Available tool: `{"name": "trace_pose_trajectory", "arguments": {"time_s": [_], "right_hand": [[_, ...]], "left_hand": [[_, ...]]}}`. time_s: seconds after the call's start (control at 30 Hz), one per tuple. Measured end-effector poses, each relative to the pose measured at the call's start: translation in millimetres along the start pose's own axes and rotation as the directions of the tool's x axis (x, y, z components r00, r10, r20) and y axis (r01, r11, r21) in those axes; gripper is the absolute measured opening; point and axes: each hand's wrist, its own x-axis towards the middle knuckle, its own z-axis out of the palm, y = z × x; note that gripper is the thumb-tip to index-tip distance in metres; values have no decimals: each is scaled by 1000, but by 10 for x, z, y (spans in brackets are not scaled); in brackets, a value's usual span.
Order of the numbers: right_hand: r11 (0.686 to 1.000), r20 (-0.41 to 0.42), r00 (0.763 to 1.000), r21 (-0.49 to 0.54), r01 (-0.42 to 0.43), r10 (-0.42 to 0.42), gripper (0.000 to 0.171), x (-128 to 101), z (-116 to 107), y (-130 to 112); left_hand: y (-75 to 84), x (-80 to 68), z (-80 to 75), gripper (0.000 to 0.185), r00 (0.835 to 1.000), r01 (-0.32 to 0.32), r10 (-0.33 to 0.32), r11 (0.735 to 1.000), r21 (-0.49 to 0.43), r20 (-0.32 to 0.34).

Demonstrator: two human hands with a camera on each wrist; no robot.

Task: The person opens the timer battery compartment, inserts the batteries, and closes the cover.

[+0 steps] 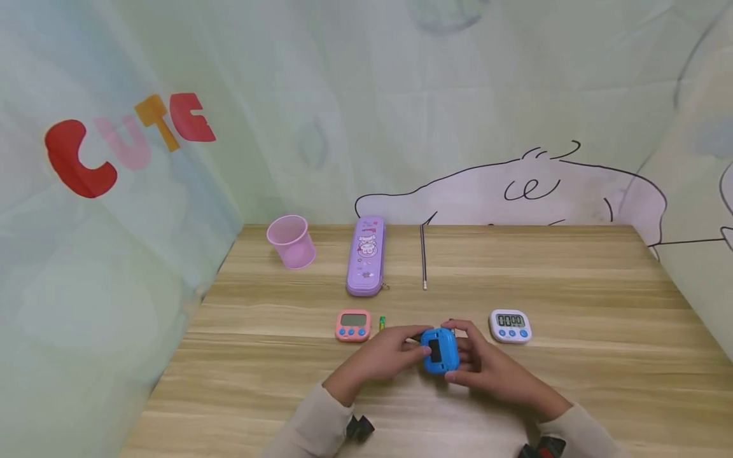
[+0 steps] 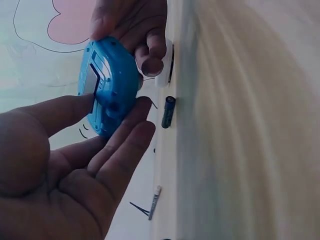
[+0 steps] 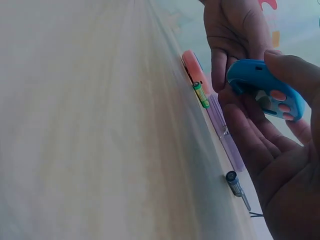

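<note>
From the head view, both hands hold a blue timer [image 1: 439, 350] above the table [image 1: 572, 381]; the left hand [image 1: 383, 356] and right hand [image 1: 487, 366] curl round it between a pink timer [image 1: 352, 325] and a white timer [image 1: 510, 326].

From the left wrist, its back faces up with the battery bay apparently open; a dark battery [image 2: 168, 112] lies just beside. Fitting a cell seems the step in hand, calling for correct polarity.

From the right wrist, a green battery [image 3: 201, 94] lies by the pink timer.
</note>
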Motion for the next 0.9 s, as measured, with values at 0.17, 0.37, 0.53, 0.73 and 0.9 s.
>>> {"name": "trace_pose_trajectory", "arguments": {"time_s": [0.17,0.37,0.53,0.73,0.9], "right_hand": [[999,9,999,17,-43,43,76,-7,32,23],[997,40,996,-7,-77,77,72,-4,54,38],[995,60,994,-41,-89,91,69,14,73,64],[993,58,992,-56,-104,108,67,40,84,92],[994,65,993,-39,-99,102,59,50,84,121]], "left_hand": [[-89,-61,-26,40,1000,1,2,993,-119,24],[-143,-107,-56,36,996,-17,39,961,-276,76],[-214,-103,-44,36,993,-4,41,949,-316,112],[-324,-77,-18,39,989,47,29,868,-495,144],[-405,-53,8,40,986,88,6,826,-557,165]]}}
